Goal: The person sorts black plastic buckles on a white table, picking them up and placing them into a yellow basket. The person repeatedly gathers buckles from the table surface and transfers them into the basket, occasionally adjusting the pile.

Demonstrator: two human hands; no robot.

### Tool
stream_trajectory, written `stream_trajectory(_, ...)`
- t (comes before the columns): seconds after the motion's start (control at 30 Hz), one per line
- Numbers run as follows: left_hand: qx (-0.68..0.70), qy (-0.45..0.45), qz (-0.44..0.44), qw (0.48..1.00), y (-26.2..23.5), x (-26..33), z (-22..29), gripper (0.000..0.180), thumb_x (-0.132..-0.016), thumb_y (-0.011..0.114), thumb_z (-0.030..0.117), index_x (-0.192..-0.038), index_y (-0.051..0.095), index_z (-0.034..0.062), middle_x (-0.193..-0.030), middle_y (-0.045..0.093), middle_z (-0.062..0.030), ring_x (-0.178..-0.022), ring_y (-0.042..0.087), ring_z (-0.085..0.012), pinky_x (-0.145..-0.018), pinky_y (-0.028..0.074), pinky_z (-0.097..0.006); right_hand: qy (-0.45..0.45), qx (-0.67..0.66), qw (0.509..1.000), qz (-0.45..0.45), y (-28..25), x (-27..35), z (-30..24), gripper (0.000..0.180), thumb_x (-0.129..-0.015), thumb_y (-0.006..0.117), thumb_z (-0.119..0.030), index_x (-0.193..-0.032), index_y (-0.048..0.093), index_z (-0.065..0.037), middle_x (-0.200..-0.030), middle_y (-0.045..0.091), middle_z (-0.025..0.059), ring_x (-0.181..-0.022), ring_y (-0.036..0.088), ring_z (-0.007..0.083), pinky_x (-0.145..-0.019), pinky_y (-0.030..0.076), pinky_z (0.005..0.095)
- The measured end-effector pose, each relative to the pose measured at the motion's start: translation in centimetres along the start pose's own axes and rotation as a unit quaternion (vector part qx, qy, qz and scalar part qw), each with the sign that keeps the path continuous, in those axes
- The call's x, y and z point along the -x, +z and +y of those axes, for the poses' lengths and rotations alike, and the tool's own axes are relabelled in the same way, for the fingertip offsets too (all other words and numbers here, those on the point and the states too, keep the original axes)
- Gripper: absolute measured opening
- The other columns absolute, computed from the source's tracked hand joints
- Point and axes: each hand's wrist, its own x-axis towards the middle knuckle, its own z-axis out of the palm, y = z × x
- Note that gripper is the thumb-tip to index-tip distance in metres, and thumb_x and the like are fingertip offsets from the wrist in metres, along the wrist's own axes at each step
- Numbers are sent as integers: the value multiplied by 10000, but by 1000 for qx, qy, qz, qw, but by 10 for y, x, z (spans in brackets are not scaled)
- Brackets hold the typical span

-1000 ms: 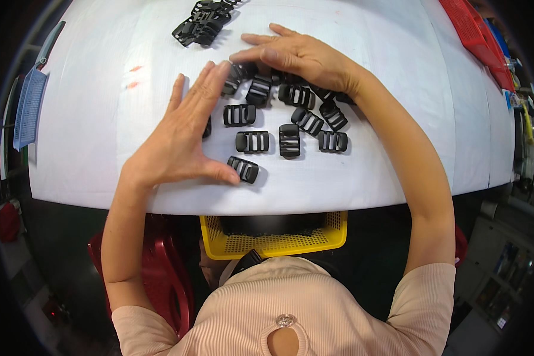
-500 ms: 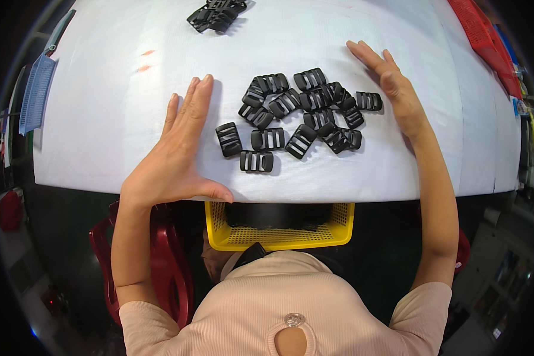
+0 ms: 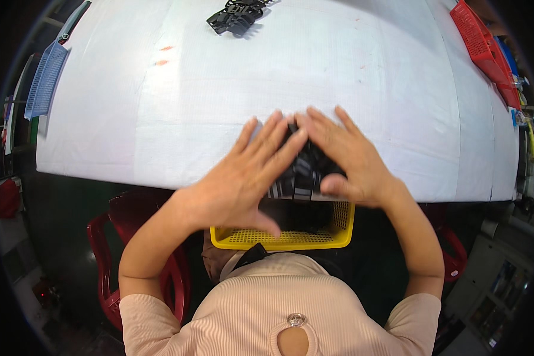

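Note:
Black plastic strap buckles (image 3: 302,172) are bunched at the near edge of the white table, partly hidden beneath my two hands. My left hand (image 3: 243,169) lies over their left side with its fingers stretched out and its thumb past the table edge. From the right, my right hand (image 3: 353,160) cups round them, fingers extended and thumb beside the heap. The fingertips of both hands meet beyond the buckles. Right below the edge is a yellow plastic basket (image 3: 279,243) with dark contents I cannot make out.
A separate pile of black plastic parts (image 3: 237,16) lies at the far side of the white table (image 3: 190,118). A blue basket (image 3: 46,80) is at the left edge, a red basket (image 3: 483,50) at the far right. Dark red chairs (image 3: 115,261) stand below the table.
Both hands have come inward and toward me from either side of the spread buckles. The buckles have been swept together to the near table edge, above the yellow basket.

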Motion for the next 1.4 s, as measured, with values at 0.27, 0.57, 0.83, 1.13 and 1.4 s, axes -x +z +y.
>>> stream_trajectory(0.27, 220, 66, -34, 973, -35, 14, -17, 782, -775, 787, 324, -1431, 448, 67, -1487, 409, -181, -1443, 276, -358, -1165, 231, -501, 1, -239, 969, -68, -3, 50, -35, 624, -909, 529, -594, -1212, 651, -63, -1249, 646, 100, -1244, 554, 333, -1099, 337, 513)
stream_trajectory(0.57, 87, -93, 256, 958, -118, -116, -186, 447, -1034, 374, 416, -1291, 611, 137, -1290, 615, -88, -1371, 407, -292, -1149, 288, -403, 135, -315, 929, 139, -34, -4, 12, 338, -984, 554, -308, -1069, 683, -7, -1074, 657, 130, -985, 621, 236, -868, 489, 327)
stream_trajectory(0.83, 328, -21, 185, 926, -61, -122, -93, 540, -1053, 319, 422, -1275, 598, 17, -1259, 624, -142, -1250, 537, -262, -1080, 394, -393, 163, -203, 937, 234, -38, -25, 33, 183, -903, 608, -47, -1068, 677, -12, -1086, 641, 105, -1002, 614, 208, -859, 492, 291)
stream_trajectory(1.13, 39, -62, 277, 958, -51, -59, -45, 217, -855, 645, -19, -1058, 703, 28, -979, 709, -83, -899, 649, -177, -808, 510, -308, 88, -55, 968, 229, -28, -31, 25, 311, -782, 723, -45, -1089, 670, -41, -1115, 632, 82, -1031, 587, 236, -879, 498, 322)
stream_trajectory(1.4, -71, -4, 277, 958, -24, -52, -22, 296, -735, 748, 4, -1025, 701, 44, -978, 675, -86, -862, 609, -254, -742, 500, -341, 124, 48, 964, 231, -25, -46, 27, 171, -829, 689, -94, -992, 691, -46, -968, 675, 67, -851, 638, 231, -750, 527, 339)
